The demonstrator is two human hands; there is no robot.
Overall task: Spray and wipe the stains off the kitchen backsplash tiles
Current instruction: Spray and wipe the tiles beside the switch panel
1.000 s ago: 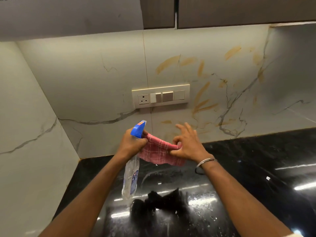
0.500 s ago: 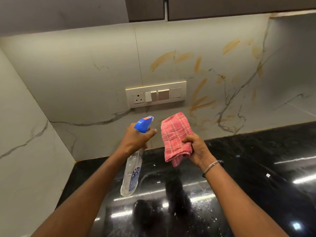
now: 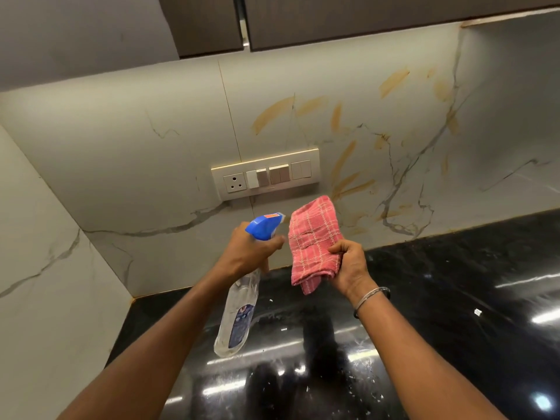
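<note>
My left hand (image 3: 247, 253) grips the neck of a clear spray bottle (image 3: 238, 316) with a blue trigger head (image 3: 263, 226), its nozzle pointing toward the wall. My right hand (image 3: 348, 263) grips a folded pink checked cloth (image 3: 313, 241) held upright beside the nozzle. Both hover above the counter, short of the wall. The white marbled backsplash (image 3: 151, 159) carries several orange-brown smears (image 3: 272, 112), (image 3: 394, 81), (image 3: 345, 180), mostly above and right of the switch plate.
A switch plate with a socket (image 3: 265, 174) sits on the backsplash just above the hands. A glossy black counter (image 3: 454, 298) lies below. Dark wall cabinets (image 3: 333, 19) hang overhead. A side wall (image 3: 45, 283) closes the corner at the left.
A second ago both hands met at the cloth; my right hand has taken it and raised it upright. The two hands have drawn apart, and the view has tilted slightly.
</note>
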